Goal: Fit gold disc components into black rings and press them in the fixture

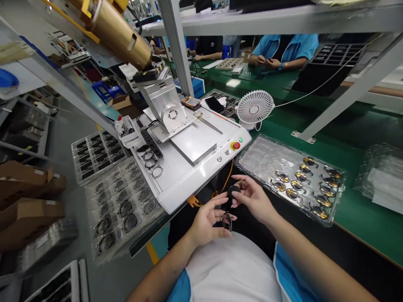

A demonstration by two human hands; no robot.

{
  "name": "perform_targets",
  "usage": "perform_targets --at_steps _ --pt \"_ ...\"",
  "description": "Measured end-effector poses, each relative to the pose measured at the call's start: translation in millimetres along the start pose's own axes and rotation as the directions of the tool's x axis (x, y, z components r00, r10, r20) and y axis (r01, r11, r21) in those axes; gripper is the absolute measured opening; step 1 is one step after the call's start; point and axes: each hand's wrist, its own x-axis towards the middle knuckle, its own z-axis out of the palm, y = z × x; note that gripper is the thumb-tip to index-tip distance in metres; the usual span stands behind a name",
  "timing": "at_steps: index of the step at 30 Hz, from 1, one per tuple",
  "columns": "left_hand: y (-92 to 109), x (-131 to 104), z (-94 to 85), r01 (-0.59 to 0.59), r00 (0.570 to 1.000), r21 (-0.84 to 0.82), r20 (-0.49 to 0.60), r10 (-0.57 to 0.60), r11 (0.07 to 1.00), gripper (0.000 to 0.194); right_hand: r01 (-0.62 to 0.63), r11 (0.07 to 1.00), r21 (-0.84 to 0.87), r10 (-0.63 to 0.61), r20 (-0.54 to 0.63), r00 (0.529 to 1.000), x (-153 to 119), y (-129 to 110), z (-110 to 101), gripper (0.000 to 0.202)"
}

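Note:
In front of my body, my left hand point(209, 220) is closed on a thin dark metal ring point(226, 221), gripped between thumb and fingers. My right hand point(252, 199) pinches a round black disc-like part point(233, 191) just above and beside the ring. The fingers of my left hand reach close to the black part; whether they touch it I cannot tell. To the right lies a clear plastic tray point(252, 159) with several round gold-and-black parts point(296, 184) that have thin dark tails. To the left a second clear tray point(118, 184) carries several dark rings point(129, 222).
A white machine base point(189, 176) with a red stop button point(236, 145) stands ahead, under a gold cylinder point(122, 35). Tweezers point(211, 125) and several loose rings point(156, 171) lie on it. Behind are a white fan point(255, 108) and a metal post point(178, 46). A co-worker point(283, 50) sits across.

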Motion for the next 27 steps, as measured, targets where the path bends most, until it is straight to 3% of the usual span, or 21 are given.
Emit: perform_targets --at_steps 2,4,7,10,16,18,21,24,27 --pt "1 -1 2.2 -0.01 1.0 -0.006 0.029 0.01 1.0 0.087 0.024 0.999 -0.04 -0.023 0.024 0.999 -5 3 22 0.043" --pt "0 -5 1.4 -0.014 1.0 -0.009 0.006 0.014 1.0 0.089 0.122 0.975 -0.184 -0.121 0.016 0.992 -6 5 29 0.031" --pt "-2 -12 -2.1 0.002 1.0 -0.031 -0.012 -0.002 1.0 0.092 0.326 0.856 -0.401 -0.322 0.08 0.943 -5 8 24 0.023" --pt "-3 -16 -4.4 0.032 0.999 -0.074 -0.015 -0.033 0.997 0.097 0.449 0.768 -0.457 -0.43 0.152 0.89 -6 12 15 0.018" --pt "-3 -15 -6.5 0.1 0.993 -0.2 -0.038 -0.11 0.975 0.091 0.49 0.733 -0.472 -0.433 0.232 0.871 -13 19 11 0.011" --pt "-2 -13 -7.8 0.112 0.992 -0.209 -0.038 -0.122 0.972 0.093 0.528 0.699 -0.483 -0.432 0.302 0.85 -11 14 11 0.013" --pt "0 -9 -9.6 0.059 0.989 -0.215 -0.122 -0.087 0.975 0.094 0.569 0.643 -0.513 -0.448 0.351 0.822 7 -3 11 0.015" --pt "4 -5 -10.2 0.007 0.978 -0.207 -0.204 -0.05 0.978 0.091 0.485 0.677 -0.553 -0.421 0.249 0.872 48 -28 12 0.016" --pt "5 -6 -9.3 -0.001 0.98 -0.174 -0.197 -0.034 0.985 0.092 0.253 0.805 -0.537 -0.245 0.088 0.966 102 -53 18 0.015"
